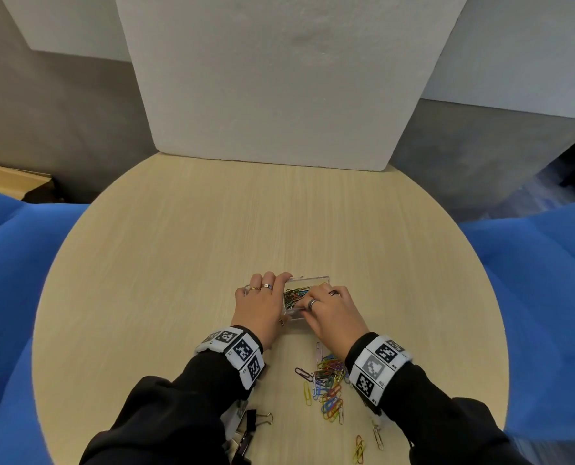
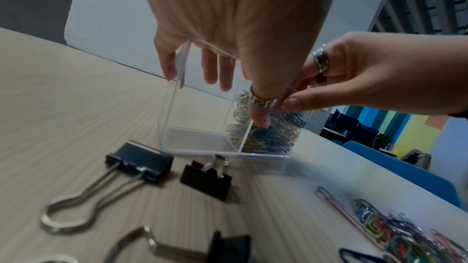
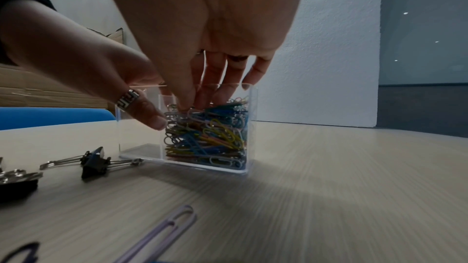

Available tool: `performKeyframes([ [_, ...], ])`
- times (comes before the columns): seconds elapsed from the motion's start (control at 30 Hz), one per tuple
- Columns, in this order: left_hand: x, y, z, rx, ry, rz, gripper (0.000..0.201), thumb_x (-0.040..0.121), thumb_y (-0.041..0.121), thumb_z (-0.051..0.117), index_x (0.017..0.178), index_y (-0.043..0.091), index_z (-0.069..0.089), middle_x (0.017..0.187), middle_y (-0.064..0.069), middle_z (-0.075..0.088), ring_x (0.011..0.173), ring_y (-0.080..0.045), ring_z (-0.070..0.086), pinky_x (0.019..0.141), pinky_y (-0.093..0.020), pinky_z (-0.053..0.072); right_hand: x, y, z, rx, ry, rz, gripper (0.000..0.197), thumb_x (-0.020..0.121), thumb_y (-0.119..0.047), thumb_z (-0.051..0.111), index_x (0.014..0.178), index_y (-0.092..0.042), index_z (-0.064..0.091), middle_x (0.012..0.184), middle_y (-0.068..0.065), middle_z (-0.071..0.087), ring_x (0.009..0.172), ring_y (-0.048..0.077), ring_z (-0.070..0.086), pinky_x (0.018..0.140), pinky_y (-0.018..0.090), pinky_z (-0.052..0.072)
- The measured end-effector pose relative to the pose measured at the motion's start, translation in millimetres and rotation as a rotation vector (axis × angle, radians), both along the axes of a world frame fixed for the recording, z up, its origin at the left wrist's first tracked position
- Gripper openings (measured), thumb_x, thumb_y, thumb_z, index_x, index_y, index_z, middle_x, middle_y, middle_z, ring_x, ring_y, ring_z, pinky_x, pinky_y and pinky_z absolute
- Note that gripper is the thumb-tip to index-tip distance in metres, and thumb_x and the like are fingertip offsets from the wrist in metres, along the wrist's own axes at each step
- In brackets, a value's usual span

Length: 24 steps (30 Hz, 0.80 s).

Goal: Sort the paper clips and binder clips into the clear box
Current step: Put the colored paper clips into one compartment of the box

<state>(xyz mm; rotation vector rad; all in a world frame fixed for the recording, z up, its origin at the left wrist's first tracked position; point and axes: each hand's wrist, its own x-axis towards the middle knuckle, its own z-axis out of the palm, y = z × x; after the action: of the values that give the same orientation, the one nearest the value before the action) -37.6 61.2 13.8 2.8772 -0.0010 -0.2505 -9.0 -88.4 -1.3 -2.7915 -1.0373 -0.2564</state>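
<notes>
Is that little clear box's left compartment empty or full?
Empty: the clear box shows a bare floor there, while paper clips fill the other side.

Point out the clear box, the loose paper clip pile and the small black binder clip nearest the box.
clear box (image 3: 250,127), right wrist view, right wall.
loose paper clip pile (image 1: 329,385), head view, middle of heap.
small black binder clip (image 2: 206,182), left wrist view, black body.
</notes>
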Motion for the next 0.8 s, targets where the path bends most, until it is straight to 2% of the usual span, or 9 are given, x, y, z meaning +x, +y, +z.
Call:
performKeyframes([
  [0.13,0,0,0,-0.001,-0.006,0.002,0.069,0.087,0.037,0.054,0.144,0.025,0.015,0.134,0.0,0.034,0.124,-0.022,0.032,0.094,-0.036,0.033,1,-1,-2,0.021,-0.03,0.005,0.021,0.063,-0.024,0.082,0.08,-0.029,0.07,0.077,-0.011,0.062,0.076,0.013,0.059,0.073,0.025,0.026],
  [0.23,-1,0,-1,-0.004,-0.009,0.001,0.069,0.088,0.036,0.054,0.144,0.025,0.015,0.134,0.0,0.034,0.124,-0.022,0.032,0.094,-0.037,0.033,1,0,0,0.071,-0.066,-0.001,0.034,0.062,-0.021,0.079,0.093,-0.022,0.066,0.088,-0.004,0.062,0.087,0.015,0.052,0.073,0.028,0.041],
  [0.33,-1,0,-2,-0.002,-0.013,0.004,0.069,0.088,0.036,0.053,0.143,0.025,0.015,0.134,0.0,0.034,0.124,-0.022,0.032,0.094,-0.036,0.032,0,-1,2,0.056,-0.077,-0.028,0.046,0.059,-0.024,0.082,0.101,-0.016,0.064,0.096,0.0,0.064,0.09,0.017,0.059,0.074,0.028,0.051],
  [0.4,-1,-1,-2,0.002,-0.013,0.006,0.069,0.088,0.036,0.053,0.144,0.025,0.015,0.134,0.0,0.034,0.124,-0.022,0.032,0.094,-0.036,0.032,0,-4,-5,0.033,-0.087,-0.03,0.047,0.059,-0.023,0.084,0.102,-0.014,0.067,0.097,0.0,0.066,0.09,0.016,0.06,0.076,0.027,0.052],
  [0.5,0,-1,-3,0.008,-0.015,0.007,0.069,0.087,0.035,0.053,0.144,0.024,0.015,0.134,0.0,0.034,0.124,-0.022,0.032,0.094,-0.036,0.033,-1,-8,-17,0.054,-0.052,-0.028,0.051,0.061,-0.015,0.083,0.108,-0.009,0.065,0.104,0.004,0.065,0.099,0.018,0.051,0.076,0.03,0.055],
  [0.63,0,-1,-4,0.009,-0.012,-0.001,0.07,0.087,0.034,0.055,0.144,0.024,0.016,0.134,0.0,0.034,0.124,-0.023,0.032,0.094,-0.036,0.033,-6,-10,-22,0.042,-0.042,-0.024,0.057,0.061,-0.008,0.081,0.114,-0.006,0.061,0.11,0.007,0.063,0.105,0.02,0.048,0.08,0.032,0.055],
  [0.7,0,-1,-3,0.009,-0.014,-0.002,0.07,0.087,0.034,0.055,0.144,0.023,0.016,0.134,0.0,0.034,0.124,-0.023,0.032,0.094,-0.036,0.033,-7,-9,-19,0.046,-0.062,-0.026,0.056,0.061,-0.011,0.081,0.114,-0.006,0.062,0.109,0.006,0.064,0.105,0.019,0.047,0.081,0.032,0.054],
  [0.8,0,-1,-4,0.013,-0.017,-0.003,0.071,0.087,0.033,0.055,0.144,0.023,0.014,0.135,0.0,0.033,0.125,-0.022,0.031,0.095,-0.036,0.033,-12,-5,-13,0.036,-0.093,-0.031,0.055,0.065,-0.017,0.078,0.117,-0.012,0.059,0.112,0.002,0.063,0.105,0.019,0.054,0.086,0.033,0.049],
])
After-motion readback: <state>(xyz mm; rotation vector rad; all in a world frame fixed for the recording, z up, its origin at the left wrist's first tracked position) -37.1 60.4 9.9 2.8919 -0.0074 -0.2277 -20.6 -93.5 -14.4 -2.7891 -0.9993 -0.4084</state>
